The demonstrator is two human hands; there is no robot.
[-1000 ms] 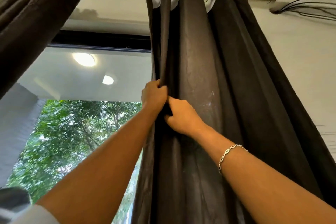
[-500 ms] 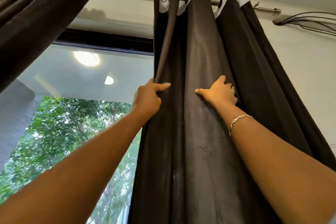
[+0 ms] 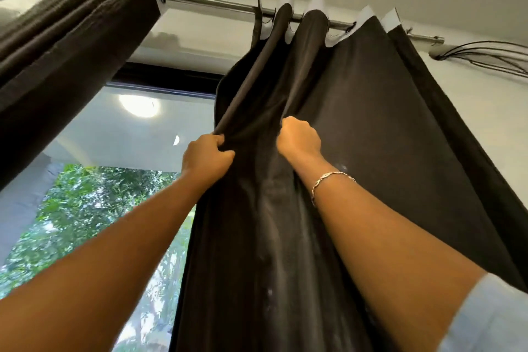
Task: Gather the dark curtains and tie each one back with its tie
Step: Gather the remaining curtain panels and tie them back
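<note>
Looking up from below at a window. A dark curtain [image 3: 371, 128] hangs from a metal rod [image 3: 217, 4] on the right of the scene. Its white-backed top folds are bunched together along the right part of the rod.

Two bare arms reach up to the curtain. The left hand [image 3: 207, 158] grips the fold at the curtain's left edge, fingers curled round the cloth. That fold runs taut from the hand up to the rod. The right hand [image 3: 300, 138], just to the right and slightly higher, is closed in a fist on the next fold, with the back of the hand toward the camera. Its fingertips are buried in the cloth. The hands are near each other but apart, with slack, creased cloth between them.

A silver chain bracelet [image 3: 333, 180] sits on the right wrist. A pale blue sleeve [image 3: 491, 320] shows at the near right corner.

A second dark curtain [image 3: 74, 37] hangs bunched at the upper left on the same rod. Between the two curtains is the window [image 3: 108, 208], showing green trees and, above them, a round lit lamp [image 3: 139, 106]. Black cables [image 3: 485, 56] run along the white wall at the far right.
</note>
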